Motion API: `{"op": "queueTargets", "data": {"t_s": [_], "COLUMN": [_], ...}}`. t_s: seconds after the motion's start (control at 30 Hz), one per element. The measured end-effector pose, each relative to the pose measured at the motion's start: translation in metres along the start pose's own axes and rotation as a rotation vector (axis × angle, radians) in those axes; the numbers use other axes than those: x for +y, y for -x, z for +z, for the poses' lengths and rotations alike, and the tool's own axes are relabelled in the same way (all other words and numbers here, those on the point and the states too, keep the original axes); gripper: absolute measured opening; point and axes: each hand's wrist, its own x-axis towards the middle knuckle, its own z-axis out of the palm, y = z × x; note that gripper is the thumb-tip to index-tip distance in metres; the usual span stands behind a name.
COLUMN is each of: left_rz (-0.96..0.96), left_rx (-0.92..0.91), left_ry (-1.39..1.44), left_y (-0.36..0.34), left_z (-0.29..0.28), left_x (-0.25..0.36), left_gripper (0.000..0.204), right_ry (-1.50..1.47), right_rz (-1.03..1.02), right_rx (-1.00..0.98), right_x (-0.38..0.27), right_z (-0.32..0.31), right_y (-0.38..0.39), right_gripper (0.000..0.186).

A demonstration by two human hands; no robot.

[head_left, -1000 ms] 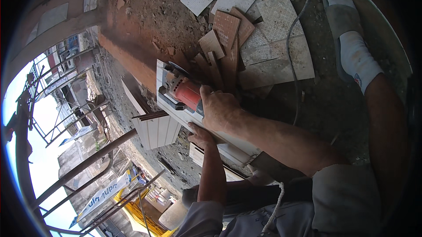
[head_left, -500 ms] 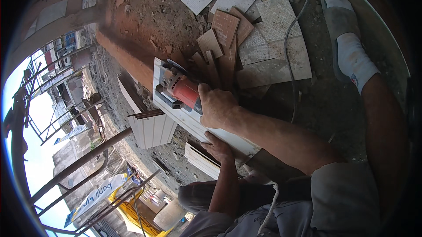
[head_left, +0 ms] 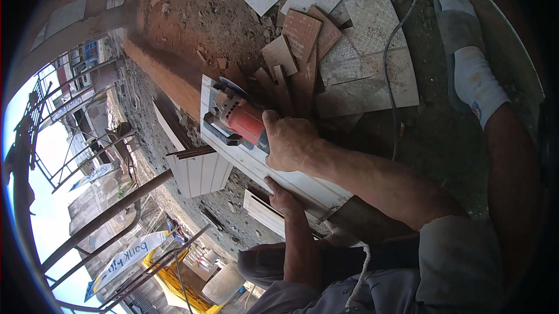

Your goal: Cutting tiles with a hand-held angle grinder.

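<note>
My right hand point(head_left: 293, 143) is wrapped round the rear of a red angle grinder point(head_left: 246, 122). The grinder's disc point(head_left: 233, 90) stands at the far edge of a long white striped tile point(head_left: 303, 185), and its dark bracket reaches over the tile's surface. My left hand point(head_left: 283, 199) holds the tile's left edge, thumb on or along the rim; its other fingers are mostly hidden beneath. Whether the disc touches the tile, or spins, I cannot tell.
Broken white tiles point(head_left: 367, 52) and brown tile pieces point(head_left: 303, 34) lie beyond the grinder. A grey cable point(head_left: 389, 75) runs down past them. More striped tiles point(head_left: 201, 171) lean at left, near a metal pole point(head_left: 110, 218). My sandalled foot point(head_left: 460, 26) is at right.
My left hand has shifted slightly left along the tile's edge, with less of its fingers lying over it. The grinder and right hand stay nearly in place; the view has moved a little.
</note>
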Motion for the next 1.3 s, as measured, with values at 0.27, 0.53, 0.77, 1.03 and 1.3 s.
{"op": "queueTargets", "data": {"t_s": [0.27, 0.53, 0.77, 1.03, 1.3], "left_rz": [-0.022, -0.038, -0.052, 0.045, 0.038], "left_rx": [-0.038, -0.126, -0.162, -0.075, 0.017], "left_ry": [0.104, 0.164, 0.119, 0.079, -0.075], "left_y": [-0.019, -0.045, -0.068, -0.070, -0.058], "left_z": [0.001, 0.007, 0.010, 0.015, 0.017], "left_x": [0.012, 0.040, 0.048, 0.046, 0.057], "left_gripper": [0.092, 0.105, 0.105, 0.096, 0.100], "right_ry": [0.013, 0.026, 0.035, 0.028, 0.036], "right_rz": [-0.048, -0.043, -0.003, -0.005, -0.017], "right_rx": [-0.013, -0.015, -0.022, -0.044, -0.027], "right_x": [-0.012, -0.033, -0.044, -0.041, -0.035], "right_z": [0.006, 0.014, 0.012, 0.013, 0.011], "right_y": [-0.027, -0.068, -0.088, -0.088, -0.074], "right_gripper": [0.063, 0.065, 0.066, 0.065, 0.065]}}
